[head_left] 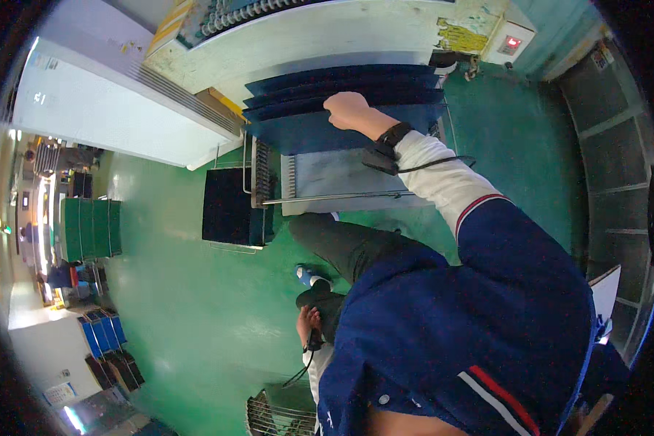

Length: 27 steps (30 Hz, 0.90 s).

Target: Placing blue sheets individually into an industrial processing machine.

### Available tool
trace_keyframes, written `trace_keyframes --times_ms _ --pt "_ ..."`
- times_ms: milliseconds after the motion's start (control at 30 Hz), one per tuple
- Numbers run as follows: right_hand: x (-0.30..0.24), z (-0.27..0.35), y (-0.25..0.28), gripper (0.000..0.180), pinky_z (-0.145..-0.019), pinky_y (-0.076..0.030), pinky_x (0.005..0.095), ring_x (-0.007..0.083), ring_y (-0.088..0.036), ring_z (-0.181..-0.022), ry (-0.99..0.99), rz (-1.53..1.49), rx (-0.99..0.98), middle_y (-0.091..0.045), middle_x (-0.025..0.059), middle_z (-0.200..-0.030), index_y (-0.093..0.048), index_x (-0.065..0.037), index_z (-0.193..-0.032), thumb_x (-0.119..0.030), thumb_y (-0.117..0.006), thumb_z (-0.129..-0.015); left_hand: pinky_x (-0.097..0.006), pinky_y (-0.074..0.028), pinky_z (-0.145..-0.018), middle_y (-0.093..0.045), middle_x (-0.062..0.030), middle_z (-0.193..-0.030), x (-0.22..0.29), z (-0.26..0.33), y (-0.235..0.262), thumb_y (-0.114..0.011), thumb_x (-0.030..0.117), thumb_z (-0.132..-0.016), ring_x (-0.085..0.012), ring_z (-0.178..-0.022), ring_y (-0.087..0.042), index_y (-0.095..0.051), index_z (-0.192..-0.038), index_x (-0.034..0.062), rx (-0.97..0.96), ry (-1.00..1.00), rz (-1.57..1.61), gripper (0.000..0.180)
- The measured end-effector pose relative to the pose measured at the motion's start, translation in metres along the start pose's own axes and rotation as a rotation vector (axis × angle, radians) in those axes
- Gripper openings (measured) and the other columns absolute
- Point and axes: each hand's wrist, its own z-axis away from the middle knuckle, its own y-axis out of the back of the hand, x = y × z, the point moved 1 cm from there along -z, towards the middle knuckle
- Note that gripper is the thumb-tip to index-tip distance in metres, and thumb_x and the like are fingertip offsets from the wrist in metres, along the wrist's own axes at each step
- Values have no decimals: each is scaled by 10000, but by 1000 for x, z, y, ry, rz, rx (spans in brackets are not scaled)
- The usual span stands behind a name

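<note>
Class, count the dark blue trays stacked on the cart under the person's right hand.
4 dark blue trays stacked in steps on the cart; the right hand rests on the frontmost. More may be hidden behind.

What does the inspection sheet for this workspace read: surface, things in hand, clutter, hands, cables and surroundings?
Surface: metal cart with a grey tray, on a green floor.
Things in hand: dark blue flat trays stacked on the cart, edges fanned.
Clutter: black tray rack beside the cart; wire basket at the lower edge.
Hands: right hand rests on the top of the tray stack, fingers hidden; left hand hangs low by the leg, grip unclear.
Cables: black cable from the right wrist strap; another below the left hand.
Surroundings: white machine behind the cart; green crates far left.
</note>
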Motion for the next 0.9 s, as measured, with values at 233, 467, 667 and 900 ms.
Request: trace_keyframes --times_ms 233,467,667,900 --pt "-7 1 4 124 -623 -450 417 305 -561 -735 -71 6 -54 -580 122 -730 -585 -64 -723 -138 -527 -641 -283 -439 -511 -560 -142 -876 -7 -11 14 -463 337 -821 -206 -655 -542 -413 -1097 52 -31 9 14 400" --pt "-11 5 13 166 -636 -454 408 301 -563 -758 -93 -26 -65 -584 134 -763 -593 -60 -763 -156 -543 -637 -294 -445 -532 -554 -166 -874 0 4 3 -446 306 -834 -228 -662 -535 -418 -1067 38 -64 -32 72 356" --pt "-11 -5 12 198 -656 -454 410 308 -560 -781 -73 17 -134 -585 149 -798 -598 -55 -792 -158 -543 -633 -285 -442 -556 -537 -181 -914 -8 13 6 -439 309 -836 -227 -679 -521 -412 -1081 33 124 -75 287 370" --pt "-13 -5 9 206 -679 -447 416 319 -557 -782 -44 -2 -36 -585 152 -795 -595 -48 -791 -175 -551 -634 -285 -453 -554 -542 -169 -907 -18 -5 27 -443 296 -830 -232 -675 -539 -399 -1102 20 -32 13 190 390"
